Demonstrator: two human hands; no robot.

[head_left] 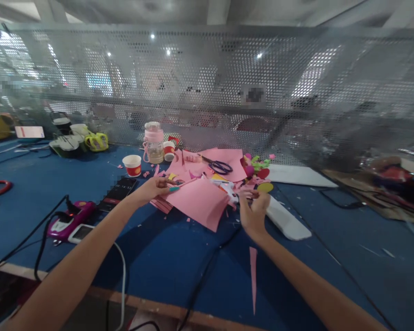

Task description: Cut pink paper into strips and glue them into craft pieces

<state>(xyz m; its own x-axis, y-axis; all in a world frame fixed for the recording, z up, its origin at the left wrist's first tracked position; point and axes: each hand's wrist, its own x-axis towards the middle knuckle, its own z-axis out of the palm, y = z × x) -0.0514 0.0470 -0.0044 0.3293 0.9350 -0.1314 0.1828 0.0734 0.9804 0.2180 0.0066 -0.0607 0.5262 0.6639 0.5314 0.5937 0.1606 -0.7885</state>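
My left hand pinches the left edge of a pink paper sheet, its teal-nailed thumb on top. The sheet tilts over the table, its near corner bent. To the right, my right hand has its fingers drawn together; what they hold, if anything, is unclear. Close to those fingers lie a white tool with an orange part, perhaps a glue gun, and a yellow paper disc. Dark-handled scissors rest on another pink sheet behind.
On the blue table stand a paper cup and a pink-lidded bottle. A phone, purple power strip and cables lie left. A white slab lies right, a pink strip in front. Perforated metal panel behind.
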